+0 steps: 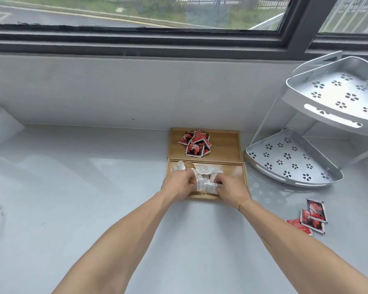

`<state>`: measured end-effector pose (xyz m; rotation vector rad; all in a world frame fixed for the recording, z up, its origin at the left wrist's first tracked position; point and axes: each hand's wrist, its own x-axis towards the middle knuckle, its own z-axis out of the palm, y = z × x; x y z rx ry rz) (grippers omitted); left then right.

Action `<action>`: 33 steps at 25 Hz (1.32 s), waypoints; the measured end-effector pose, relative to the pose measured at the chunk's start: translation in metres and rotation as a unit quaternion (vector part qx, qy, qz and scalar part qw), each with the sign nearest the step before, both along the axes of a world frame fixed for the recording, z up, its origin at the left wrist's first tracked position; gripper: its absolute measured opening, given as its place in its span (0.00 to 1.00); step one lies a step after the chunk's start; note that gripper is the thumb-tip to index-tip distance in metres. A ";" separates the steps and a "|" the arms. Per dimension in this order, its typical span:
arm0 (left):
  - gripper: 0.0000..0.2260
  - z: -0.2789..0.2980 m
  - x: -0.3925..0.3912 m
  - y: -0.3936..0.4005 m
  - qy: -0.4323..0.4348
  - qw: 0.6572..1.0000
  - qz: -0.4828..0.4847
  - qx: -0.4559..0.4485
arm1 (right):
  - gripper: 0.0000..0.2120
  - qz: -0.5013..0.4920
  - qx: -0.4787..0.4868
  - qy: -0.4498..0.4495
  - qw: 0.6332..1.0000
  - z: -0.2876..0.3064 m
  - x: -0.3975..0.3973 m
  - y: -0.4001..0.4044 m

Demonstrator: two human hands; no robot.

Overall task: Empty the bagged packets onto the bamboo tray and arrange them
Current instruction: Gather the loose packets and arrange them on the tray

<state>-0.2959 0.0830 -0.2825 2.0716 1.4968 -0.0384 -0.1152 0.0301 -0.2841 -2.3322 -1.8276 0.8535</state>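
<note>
Just right of the frame's centre, two shallow rectangular bamboo trays sit one behind the other on a pale grey countertop [94,209], their long edges touching. The near bamboo tray [240,172] holds a loose heap of white paper-like packets with small print [202,169], one of them tan-brown. Both bare hands reach into this tray from the bottom of the frame. The left hand [176,185] lies over the tray's left part with its fingers curled down onto the white packets; the fingertips are hidden among them, so the exact grip cannot be told, though the hand looks closed on them. The right hand [232,189] rests over the tray's front edge, its fingers bent and pinched together on a white packet [210,186] that runs between the two hands. The rest of the white packets lie just beyond the fingers, toward the tray's far edge; the tray's right end is bare wood.

The far bamboo tray [225,143] carries a small pile of red, black and white square sachets [194,144] in its left half. A few more red and black sachets [312,215] lie on the counter at the lower right of the frame, well apart from both trays. At the right edge stands a silver metal two-tier corner rack with flower-shaped cut-outs [295,158], its lower shelf near the trays. A dark-framed window [136,37] spans the top of the frame.
</note>
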 end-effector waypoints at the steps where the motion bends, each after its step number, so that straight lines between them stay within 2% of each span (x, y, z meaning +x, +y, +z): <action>1: 0.09 -0.003 0.001 0.003 -0.002 1.000 -0.003 0.003 | 0.15 0.000 -0.004 0.001 1.000 -0.002 0.001 0.003; 4: 0.10 -0.007 0.003 0.009 -0.006 1.000 -0.019 0.017 | 0.15 -0.002 -0.001 -0.001 1.000 -0.005 0.002 0.009; 8: 0.15 -0.014 0.007 0.005 0.014 0.998 -0.048 0.044 | 0.15 0.029 0.025 -0.067 0.997 -0.007 0.004 0.009; 13: 0.18 -0.016 0.004 -0.005 0.079 0.982 -0.086 0.147 | 0.16 0.033 0.050 -0.091 0.994 -0.008 0.002 -0.001; 18: 0.20 -0.011 -0.005 -0.018 0.067 0.987 -0.059 0.134 | 0.17 0.008 0.062 -0.099 0.993 0.002 0.000 -0.022; 23: 0.15 0.002 -0.011 -0.043 0.060 0.987 -0.056 0.138 | 0.16 0.015 0.020 -0.127 0.992 0.018 0.006 -0.059; 25: 0.15 0.009 -0.009 -0.054 0.071 0.988 -0.086 0.111 | 0.16 0.024 -0.004 -0.146 0.989 0.022 0.014 -0.075; 28: 0.18 0.012 0.004 -0.066 0.099 0.984 -0.145 -0.007 | 0.17 0.023 -0.037 -0.158 0.987 0.029 0.029 -0.099; 30: 0.21 0.011 0.019 -0.071 0.129 0.973 -0.170 -0.082 | 0.18 0.025 -0.058 -0.159 0.985 0.033 0.043 -0.114; 33: 0.22 0.015 0.052 -0.081 0.159 0.956 -0.211 -0.129 | 0.18 0.036 -0.115 -0.157 0.980 0.042 0.073 -0.138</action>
